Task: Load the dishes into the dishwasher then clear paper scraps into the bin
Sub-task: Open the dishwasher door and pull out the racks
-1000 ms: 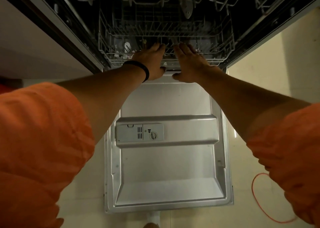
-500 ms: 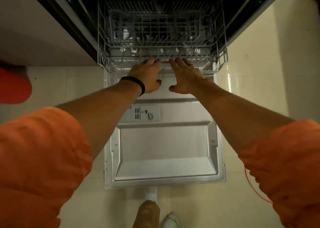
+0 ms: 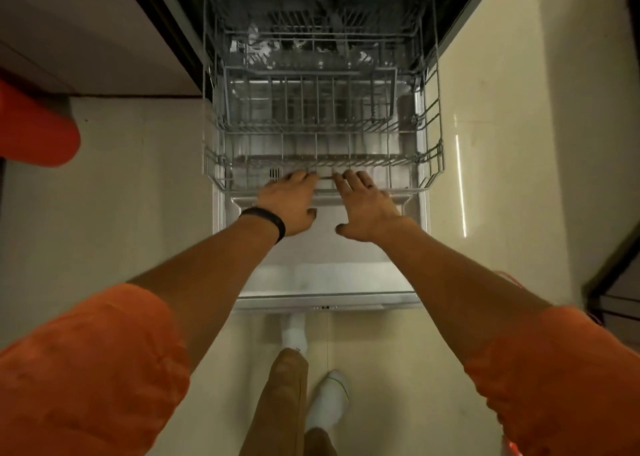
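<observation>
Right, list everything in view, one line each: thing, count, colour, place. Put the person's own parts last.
rack: one, grey wire, out over the open door
door: one, silver, lying open under the rack
cabinet: one, pale, upper left
floor: one, cream tiles, both sides of the door
unclear object: one, orange-red, left edge
wristband: one, black, left wrist
socks: two, white, below the door's edge
sleeves: two, orange, bottom corners
left hand: one, fingers hooked on the rack's front wire
right hand: one, fingers hooked on the same wire
</observation>
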A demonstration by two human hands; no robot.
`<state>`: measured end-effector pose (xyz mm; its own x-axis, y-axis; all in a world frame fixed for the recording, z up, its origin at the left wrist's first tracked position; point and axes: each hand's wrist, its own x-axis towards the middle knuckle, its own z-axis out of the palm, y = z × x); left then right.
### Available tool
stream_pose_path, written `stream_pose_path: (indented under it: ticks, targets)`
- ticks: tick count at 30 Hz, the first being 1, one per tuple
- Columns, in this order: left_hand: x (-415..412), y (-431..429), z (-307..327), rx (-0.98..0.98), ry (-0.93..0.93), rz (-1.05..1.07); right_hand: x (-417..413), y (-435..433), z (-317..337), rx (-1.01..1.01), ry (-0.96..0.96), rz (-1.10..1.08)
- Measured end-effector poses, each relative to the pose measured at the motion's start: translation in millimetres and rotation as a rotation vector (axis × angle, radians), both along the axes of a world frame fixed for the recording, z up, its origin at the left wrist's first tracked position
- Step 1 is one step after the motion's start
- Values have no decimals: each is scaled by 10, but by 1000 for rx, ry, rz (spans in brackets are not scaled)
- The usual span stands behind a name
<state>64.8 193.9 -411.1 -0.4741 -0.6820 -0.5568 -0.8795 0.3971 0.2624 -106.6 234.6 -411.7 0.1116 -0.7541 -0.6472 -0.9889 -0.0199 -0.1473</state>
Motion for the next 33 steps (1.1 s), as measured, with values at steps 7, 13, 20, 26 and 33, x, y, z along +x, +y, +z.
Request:
stream_pose_path:
  ticks: [7,13,20,26,33]
  targets:
    - [115,727,96,50,-38,-26,139,771,15,67,-29,1]
    - [191,1239,130,102,-60,-41,254,1354,61,108,-42,-11]
    - [223,1389,91,98,-34,-14,300,1394,100,99,-21,6]
    - [249,1353,82,114,-57,-54,252,1388,135,134,-4,60]
    - [212,831,413,-7,-30,-29,108,887,445,65,-5,63]
